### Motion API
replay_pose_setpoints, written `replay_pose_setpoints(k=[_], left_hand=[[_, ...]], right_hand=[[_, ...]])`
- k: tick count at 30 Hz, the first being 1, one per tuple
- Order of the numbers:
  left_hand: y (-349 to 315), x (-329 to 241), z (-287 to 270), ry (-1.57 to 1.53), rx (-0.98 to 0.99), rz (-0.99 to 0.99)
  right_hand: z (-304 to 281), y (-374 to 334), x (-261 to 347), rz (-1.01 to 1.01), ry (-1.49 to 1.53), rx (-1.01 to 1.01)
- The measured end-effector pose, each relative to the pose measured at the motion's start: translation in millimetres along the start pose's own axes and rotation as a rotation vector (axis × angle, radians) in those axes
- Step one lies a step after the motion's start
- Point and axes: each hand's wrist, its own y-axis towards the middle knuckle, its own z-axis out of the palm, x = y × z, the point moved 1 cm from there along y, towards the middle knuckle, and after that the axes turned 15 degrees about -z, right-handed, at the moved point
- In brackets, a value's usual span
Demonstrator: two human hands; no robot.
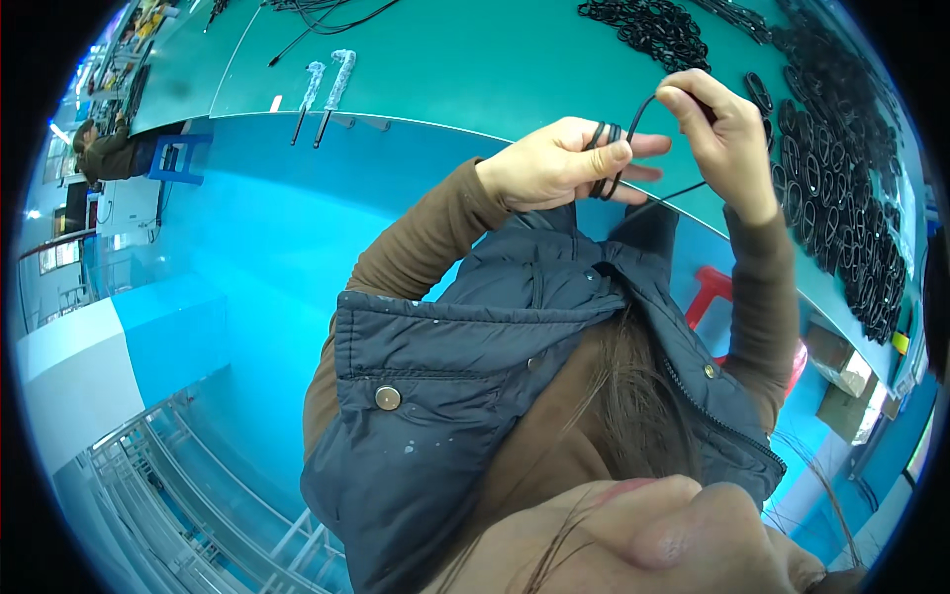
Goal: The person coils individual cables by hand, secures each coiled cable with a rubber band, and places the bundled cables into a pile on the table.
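Observation:
A thin black cable (613, 136) is wound in several loops around the fingers of my left hand (554, 158), with the thumb laid over the loops and some fingertips stretched out beyond them. My right hand (732, 144), a little to the right and higher, pinches the same cable between thumb and fingers. From that pinch a length curves down to the loops. Another stretch of cable runs below, between the two hands. Both hands are above the near edge of the green table (475, 69). The cable's ends cannot be made out.
Many coiled black cables (831, 198) cover the table's right side, with another pile (653, 30) at the back. Two tools with plastic-wrapped handles (341, 79) lie by the front edge. A red stool (708, 292) and cardboard boxes (841, 381) stand lower right. Another person (109, 153) is at far left.

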Motion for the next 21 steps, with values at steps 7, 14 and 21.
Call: replay_pose_setpoints(k=[7,14,21], left_hand=[[-2,-9,-1,-0.091,0.097,-0.08],[-4,-47,-28,-0.34,0.124,0.402],[10,-50,-55,-0.234,-0.169,0.565]], right_hand=[[32,-23,-35,0.203,0.275,-0.052],[43,-77,-12,0.588,0.51,-0.191],[24,-75,35,0.312,0.265,0.182]])
